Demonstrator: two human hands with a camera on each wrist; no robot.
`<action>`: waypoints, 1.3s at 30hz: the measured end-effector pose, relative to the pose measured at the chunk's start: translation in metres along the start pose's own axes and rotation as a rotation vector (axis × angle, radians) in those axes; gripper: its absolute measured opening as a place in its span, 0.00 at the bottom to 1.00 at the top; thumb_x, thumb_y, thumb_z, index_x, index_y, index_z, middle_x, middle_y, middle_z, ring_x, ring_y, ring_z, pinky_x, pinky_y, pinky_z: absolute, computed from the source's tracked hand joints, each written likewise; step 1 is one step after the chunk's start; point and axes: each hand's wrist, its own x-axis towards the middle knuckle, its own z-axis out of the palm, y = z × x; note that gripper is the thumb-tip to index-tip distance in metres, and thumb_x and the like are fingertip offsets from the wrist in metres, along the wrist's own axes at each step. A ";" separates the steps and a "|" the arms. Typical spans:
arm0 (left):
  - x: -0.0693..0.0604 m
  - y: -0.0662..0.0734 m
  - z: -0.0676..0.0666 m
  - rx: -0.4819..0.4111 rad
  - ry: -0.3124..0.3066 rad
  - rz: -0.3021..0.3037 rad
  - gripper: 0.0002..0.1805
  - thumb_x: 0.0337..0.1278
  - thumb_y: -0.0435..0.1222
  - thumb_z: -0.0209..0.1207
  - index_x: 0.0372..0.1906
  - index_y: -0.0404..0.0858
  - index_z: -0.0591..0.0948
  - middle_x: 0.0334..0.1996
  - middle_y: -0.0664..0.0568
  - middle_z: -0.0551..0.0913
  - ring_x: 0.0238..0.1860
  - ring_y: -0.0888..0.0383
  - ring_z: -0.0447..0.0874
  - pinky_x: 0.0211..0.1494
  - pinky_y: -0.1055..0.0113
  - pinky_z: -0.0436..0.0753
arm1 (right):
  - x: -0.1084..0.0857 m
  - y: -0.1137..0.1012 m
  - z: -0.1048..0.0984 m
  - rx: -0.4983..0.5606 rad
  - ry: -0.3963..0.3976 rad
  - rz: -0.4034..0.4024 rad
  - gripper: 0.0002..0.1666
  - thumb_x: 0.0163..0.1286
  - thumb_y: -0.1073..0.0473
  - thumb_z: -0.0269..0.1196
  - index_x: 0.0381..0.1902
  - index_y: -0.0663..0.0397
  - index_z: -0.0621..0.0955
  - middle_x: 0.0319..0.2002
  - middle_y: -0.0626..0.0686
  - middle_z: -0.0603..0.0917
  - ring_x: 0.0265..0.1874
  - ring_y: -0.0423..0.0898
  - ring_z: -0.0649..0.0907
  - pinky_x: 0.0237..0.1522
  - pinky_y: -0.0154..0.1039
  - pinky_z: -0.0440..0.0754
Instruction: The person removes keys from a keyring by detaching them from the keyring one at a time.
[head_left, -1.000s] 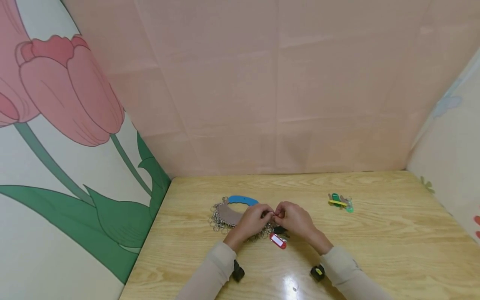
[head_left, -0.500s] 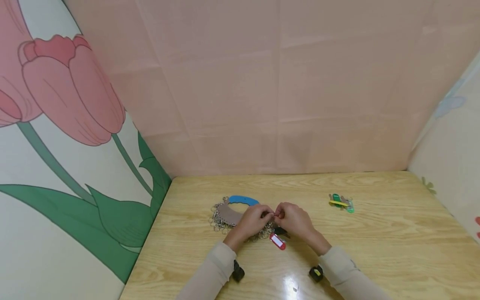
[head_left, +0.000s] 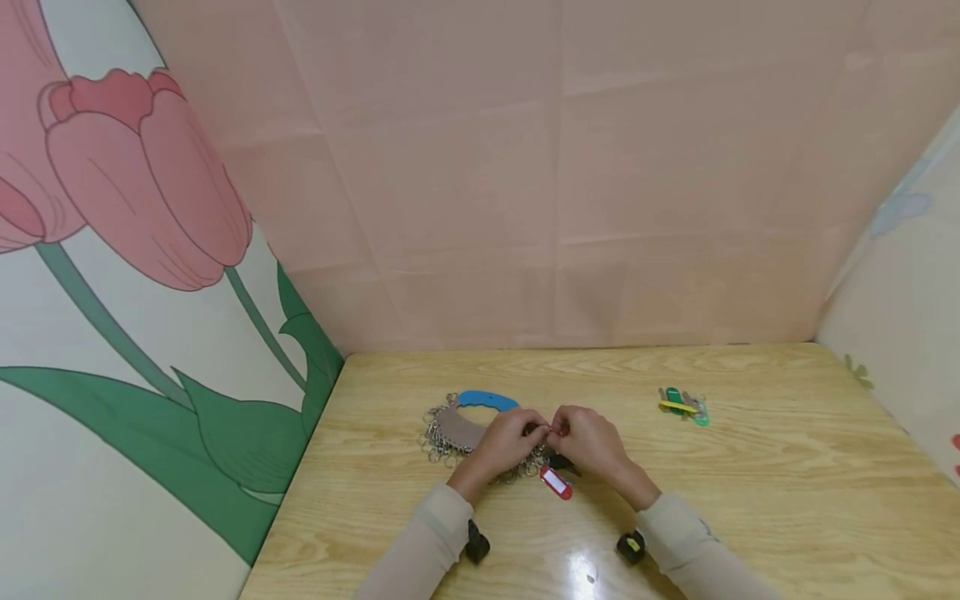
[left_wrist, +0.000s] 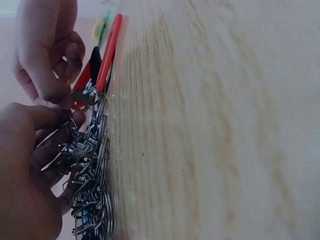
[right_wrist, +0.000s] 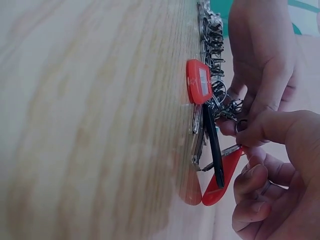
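A flat key holder with a blue handle (head_left: 487,400) and a grey-brown plate (head_left: 454,429) lies on the table, its curved edge hung with many metal split rings (left_wrist: 92,195). My left hand (head_left: 508,439) reaches over its right end and pinches one small ring (right_wrist: 241,125). Fingertip to fingertip with it, my right hand (head_left: 591,437) pinches the top end of a red key tag (right_wrist: 226,177); the exact contact is partly hidden by the fingers. Another red tag with a white label (head_left: 556,482) hangs from the holder, beside a black-headed key (right_wrist: 214,145) and some metal keys.
A small pile of keys with green and yellow tags (head_left: 681,405) lies at the right rear of the wooden table (head_left: 787,467). A pink cloth backdrop (head_left: 450,208) stands behind, and a tulip-printed panel (head_left: 135,333) borders the left side.
Both hands stay at the same spot with only tiny finger shifts. The labelled red tag has swayed slightly. The holder has not moved on the table.
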 end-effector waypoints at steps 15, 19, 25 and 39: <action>0.001 0.002 0.000 0.035 -0.003 0.001 0.11 0.81 0.42 0.58 0.50 0.48 0.91 0.45 0.58 0.91 0.44 0.66 0.84 0.47 0.72 0.81 | -0.001 0.001 0.002 0.016 0.027 -0.017 0.09 0.63 0.58 0.74 0.26 0.46 0.83 0.24 0.44 0.80 0.23 0.40 0.76 0.25 0.37 0.72; 0.001 0.002 0.000 0.045 0.000 0.000 0.11 0.81 0.41 0.59 0.49 0.47 0.91 0.46 0.57 0.91 0.45 0.64 0.85 0.48 0.70 0.82 | 0.000 0.001 0.002 0.012 0.024 -0.022 0.11 0.63 0.59 0.74 0.25 0.45 0.82 0.23 0.44 0.79 0.23 0.40 0.75 0.26 0.37 0.71; 0.002 0.002 0.000 0.051 0.010 0.002 0.10 0.81 0.41 0.59 0.48 0.47 0.91 0.45 0.57 0.91 0.45 0.64 0.86 0.49 0.69 0.83 | -0.001 0.001 0.001 0.034 0.012 -0.034 0.11 0.63 0.59 0.73 0.25 0.43 0.81 0.23 0.43 0.79 0.23 0.40 0.75 0.26 0.37 0.70; 0.002 0.001 0.000 0.074 0.021 -0.005 0.10 0.81 0.42 0.58 0.49 0.48 0.90 0.45 0.57 0.91 0.44 0.65 0.85 0.48 0.69 0.83 | -0.004 -0.004 -0.003 0.082 -0.006 -0.061 0.12 0.63 0.60 0.73 0.25 0.41 0.81 0.23 0.42 0.77 0.23 0.39 0.74 0.26 0.35 0.69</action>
